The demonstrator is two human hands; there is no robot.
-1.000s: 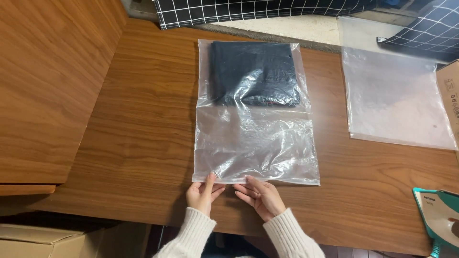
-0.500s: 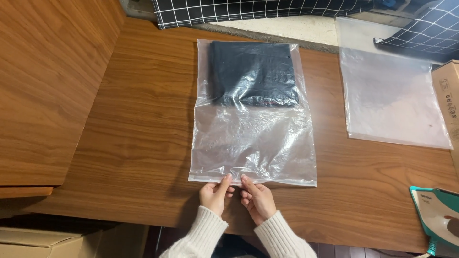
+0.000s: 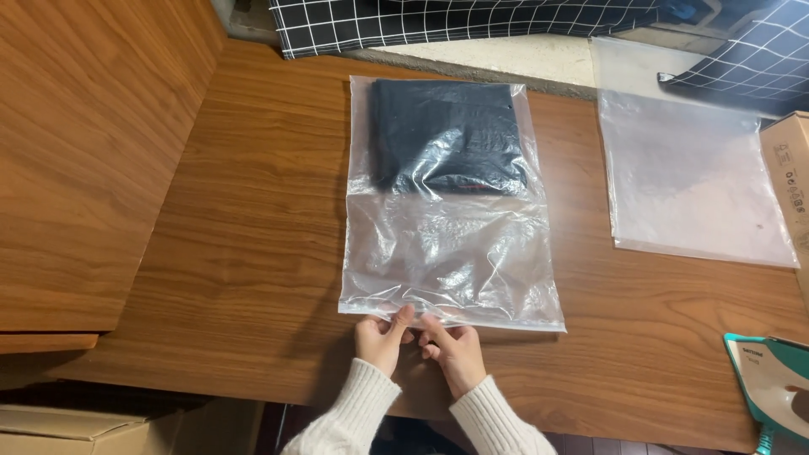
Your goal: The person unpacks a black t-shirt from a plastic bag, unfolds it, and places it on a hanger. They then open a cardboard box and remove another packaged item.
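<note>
A clear plastic bag (image 3: 451, 253) lies flat on the wooden table (image 3: 244, 253). A folded dark garment (image 3: 447, 135) fills the bag's far half; the near half holds nothing. My left hand (image 3: 381, 337) and my right hand (image 3: 451, 347) sit side by side at the bag's near edge. Both pinch that edge near its middle with thumbs and fingertips. Cream knitted sleeves cover both wrists.
A stack of flat clear bags (image 3: 687, 181) lies to the right. A cardboard box (image 3: 788, 168) stands at the right edge, a teal iron (image 3: 771, 383) at the lower right. Black checked fabric (image 3: 472, 21) runs along the back. A wooden panel (image 3: 84, 152) rises on the left.
My hands have drawn together from slightly apart and now meet at the middle of the bag's near edge. The bag and garment have stayed put.
</note>
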